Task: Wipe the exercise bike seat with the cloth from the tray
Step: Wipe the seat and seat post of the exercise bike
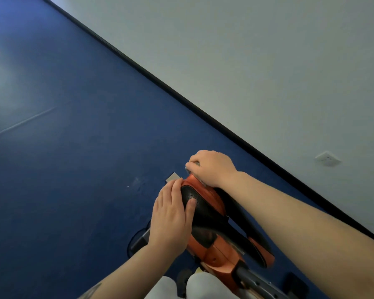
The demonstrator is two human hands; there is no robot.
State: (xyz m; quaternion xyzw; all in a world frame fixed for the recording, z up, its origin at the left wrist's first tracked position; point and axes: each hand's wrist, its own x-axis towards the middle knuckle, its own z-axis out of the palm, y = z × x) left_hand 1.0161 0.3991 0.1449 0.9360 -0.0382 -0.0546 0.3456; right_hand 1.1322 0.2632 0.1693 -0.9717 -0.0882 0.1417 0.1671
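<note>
Wiping under way on the exercise bike seat (205, 203)

Right hand (212, 167) clenches the cloth (191, 164) against the seat's far end; left hand (171, 214) lies flat, unclenched, steadying the near side. Next, probably, a stroke toward the body.

orange and black perforated seat (205, 203), blue floor (73, 147), grey wall (268, 61)

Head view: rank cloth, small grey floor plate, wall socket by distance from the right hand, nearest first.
From the right hand:
1. Cloth, bunched under its fingers at the seat tip.
2. Grey floor plate, on the blue floor just left of the hand.
3. Wall socket, far right on the wall.
</note>
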